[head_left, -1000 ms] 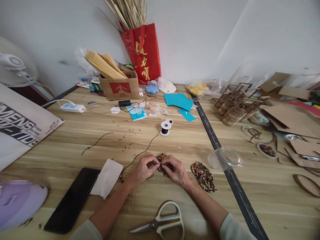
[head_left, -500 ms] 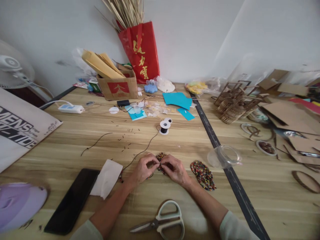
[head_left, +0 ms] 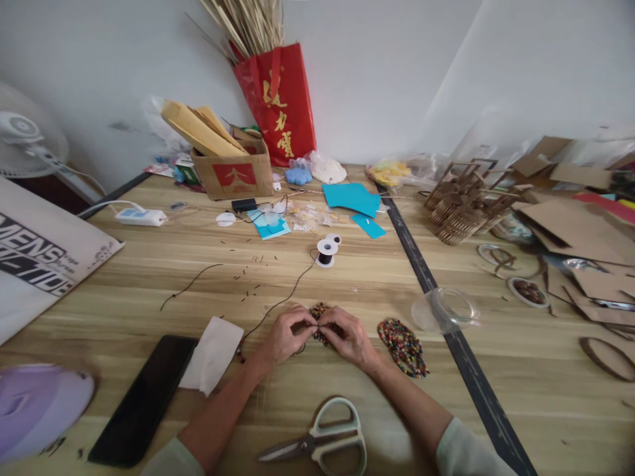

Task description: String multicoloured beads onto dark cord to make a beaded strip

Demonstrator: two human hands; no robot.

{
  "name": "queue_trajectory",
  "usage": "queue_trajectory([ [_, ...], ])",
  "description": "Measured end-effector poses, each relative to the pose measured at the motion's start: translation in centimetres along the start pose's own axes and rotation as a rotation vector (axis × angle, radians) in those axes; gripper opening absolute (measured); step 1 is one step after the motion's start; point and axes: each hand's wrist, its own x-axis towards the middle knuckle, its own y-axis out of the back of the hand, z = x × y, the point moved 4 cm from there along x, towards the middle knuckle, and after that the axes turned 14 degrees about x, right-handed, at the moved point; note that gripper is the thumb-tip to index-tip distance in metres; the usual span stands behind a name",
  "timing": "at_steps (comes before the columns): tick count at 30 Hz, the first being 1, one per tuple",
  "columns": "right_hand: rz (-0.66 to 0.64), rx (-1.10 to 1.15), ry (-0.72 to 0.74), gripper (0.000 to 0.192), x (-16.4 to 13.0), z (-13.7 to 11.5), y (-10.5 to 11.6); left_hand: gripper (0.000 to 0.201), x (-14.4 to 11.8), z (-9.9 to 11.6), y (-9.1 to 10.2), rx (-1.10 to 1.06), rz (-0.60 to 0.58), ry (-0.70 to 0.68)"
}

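Observation:
Over a small pile of multicoloured beads (head_left: 318, 309), my left hand (head_left: 292, 332) and my right hand (head_left: 346, 336) meet fingertip to fingertip, both pinching. A thin black cord (head_left: 278, 303) runs from a white spool (head_left: 327, 252) toward my left wrist. A few threaded beads (head_left: 241, 352) lie beside that wrist, and a bit of cord loops below my left fingers, which appear to pinch it. Whatever sits in my right fingertips is too small to make out. Right of my right hand rests a coiled bead strand (head_left: 403, 348).
White-handled scissors (head_left: 337, 433) lie between my forearms. At left are a black phone (head_left: 143, 400) and a white paper (head_left: 212, 356). A clear plastic cup (head_left: 444, 311) lies on its side at right. Cord snippets (head_left: 244, 272), blue sheets (head_left: 351, 198) and small woven baskets (head_left: 461, 211) are farther back.

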Motion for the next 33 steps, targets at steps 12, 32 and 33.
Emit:
queue_trajectory([
  [12,0.023,-0.027,0.031,0.01,0.01,-0.07,0.07,0.011,-0.1,-0.36,0.06,0.006,-0.02,0.05],
  [32,0.026,-0.003,0.008,0.012,-0.04,0.09,0.07,0.019,-0.11,-0.12,0.15,-0.02,-0.045,0.13],
  [33,0.022,-0.001,0.001,0.012,-0.06,0.14,0.05,0.019,-0.1,-0.12,0.13,-0.019,-0.046,0.127],
])
